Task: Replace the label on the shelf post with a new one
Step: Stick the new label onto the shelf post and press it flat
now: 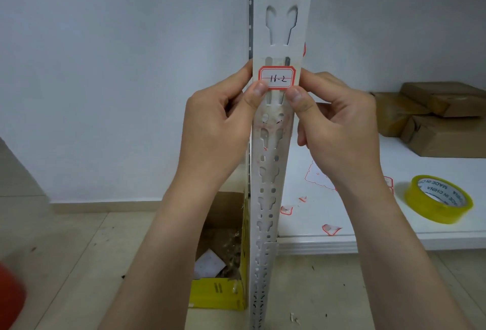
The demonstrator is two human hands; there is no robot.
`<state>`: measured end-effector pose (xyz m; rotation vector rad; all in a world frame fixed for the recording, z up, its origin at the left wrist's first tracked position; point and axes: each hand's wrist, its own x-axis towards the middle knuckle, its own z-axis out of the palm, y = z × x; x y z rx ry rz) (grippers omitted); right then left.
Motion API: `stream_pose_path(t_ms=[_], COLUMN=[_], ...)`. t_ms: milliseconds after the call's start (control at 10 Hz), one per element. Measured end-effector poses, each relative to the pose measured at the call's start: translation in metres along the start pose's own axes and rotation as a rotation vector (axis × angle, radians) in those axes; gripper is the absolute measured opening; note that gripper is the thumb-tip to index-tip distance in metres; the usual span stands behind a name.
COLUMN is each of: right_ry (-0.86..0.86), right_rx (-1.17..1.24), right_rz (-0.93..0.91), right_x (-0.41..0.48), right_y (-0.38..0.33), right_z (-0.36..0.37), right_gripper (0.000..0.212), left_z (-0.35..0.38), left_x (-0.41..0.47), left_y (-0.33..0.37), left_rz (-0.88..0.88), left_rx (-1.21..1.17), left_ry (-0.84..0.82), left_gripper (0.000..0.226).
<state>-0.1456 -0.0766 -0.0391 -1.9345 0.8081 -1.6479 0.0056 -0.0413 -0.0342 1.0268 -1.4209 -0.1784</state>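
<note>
At twelve o'clock from both wrists, the label (276, 77) sits across the shelf post (272, 172). The left hand (218, 119) and right hand (339, 124) each pinch the post, thumb on a lower label corner, probably pressing it flat. At seven o'clock, an open cardboard box (238, 300) holds white paper and crumpled waste.

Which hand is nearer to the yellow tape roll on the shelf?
Right. The right hand holds the label at the post, above and left of the tape roll; the left hand is farther, across the post.
</note>
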Motion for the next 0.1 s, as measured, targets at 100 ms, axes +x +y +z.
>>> stream_pose_path(t_ms=[100], right_ry=[-0.006], right_rx=[-0.028], right_rz=[0.066], right_x=[-0.0081], right_y=[-0.0038], right_z=[-0.0027], right_gripper=[0.033], left_z=[-0.0019], left_x=[-0.0051], left_y=[-0.0051], left_rz=[-0.008], left_rx=[0.038], left_ry=[-0.062], left_gripper=[0.039])
